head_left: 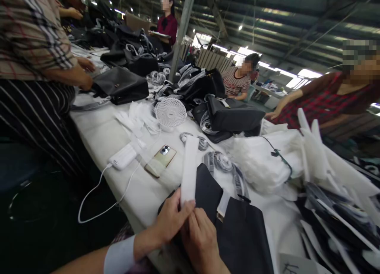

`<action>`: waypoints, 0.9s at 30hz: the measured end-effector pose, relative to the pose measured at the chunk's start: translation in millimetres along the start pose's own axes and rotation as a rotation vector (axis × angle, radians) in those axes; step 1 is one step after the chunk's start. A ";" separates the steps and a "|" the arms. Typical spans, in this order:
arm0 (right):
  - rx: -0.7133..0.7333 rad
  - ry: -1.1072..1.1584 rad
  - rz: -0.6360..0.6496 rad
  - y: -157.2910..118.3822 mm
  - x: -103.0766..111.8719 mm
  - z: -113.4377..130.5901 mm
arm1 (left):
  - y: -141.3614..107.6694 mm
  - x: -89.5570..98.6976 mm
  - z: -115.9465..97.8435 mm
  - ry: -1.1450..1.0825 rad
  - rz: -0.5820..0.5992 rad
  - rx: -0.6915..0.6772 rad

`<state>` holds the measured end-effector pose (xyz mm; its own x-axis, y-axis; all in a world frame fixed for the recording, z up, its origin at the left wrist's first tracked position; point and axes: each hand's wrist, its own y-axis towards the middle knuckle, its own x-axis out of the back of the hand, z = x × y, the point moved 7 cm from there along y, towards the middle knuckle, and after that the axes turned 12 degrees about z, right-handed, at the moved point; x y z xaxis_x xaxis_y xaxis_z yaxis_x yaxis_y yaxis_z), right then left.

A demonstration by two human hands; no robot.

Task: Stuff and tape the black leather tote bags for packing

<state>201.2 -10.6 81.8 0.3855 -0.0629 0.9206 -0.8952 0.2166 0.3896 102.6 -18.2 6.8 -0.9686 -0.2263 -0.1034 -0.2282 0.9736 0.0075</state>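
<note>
A black handbag [243, 226] lies on the table in front of me, with a white wrap around a strap near its metal buckle [220, 216]. My left hand [171, 216] pinches the lower end of a white foam strip [190, 167], which stands up over the bag's edge. Close beside it, my right hand [202, 234] has its fingers curled at the bottom of the same strip. The right fingertips are partly hidden, but they seem to grip the strip too. What lies beneath both hands is covered by them.
A phone [160, 160], a white power bank [123, 155] with a cable and a white fan [171, 112] are on the table [101, 127]. Wrapped straps [222, 162] and a white bundle [264, 155] lie to the right. Black bags and several people surround the table.
</note>
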 end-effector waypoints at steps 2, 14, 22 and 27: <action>0.046 0.157 0.107 14.6 -6.6 -4.6 | 4.8 21.2 4.1 -0.215 -0.107 0.119; 0.189 0.274 0.133 50.9 -59.8 -52.4 | 24.9 90.5 17.4 -0.147 -0.046 0.166; 0.103 0.291 -0.142 36.7 -35.4 -56.9 | 46.9 74.5 10.7 -0.270 0.118 0.223; 0.120 0.328 -0.141 36.1 -35.2 -56.1 | 52.8 59.7 9.4 -0.118 0.240 0.337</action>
<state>167.8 54.1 62.0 0.5405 0.2359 0.8076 -0.8406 0.1107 0.5303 33.7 20.0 -8.3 -0.9679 -0.0063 -0.2511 0.0660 0.9582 -0.2785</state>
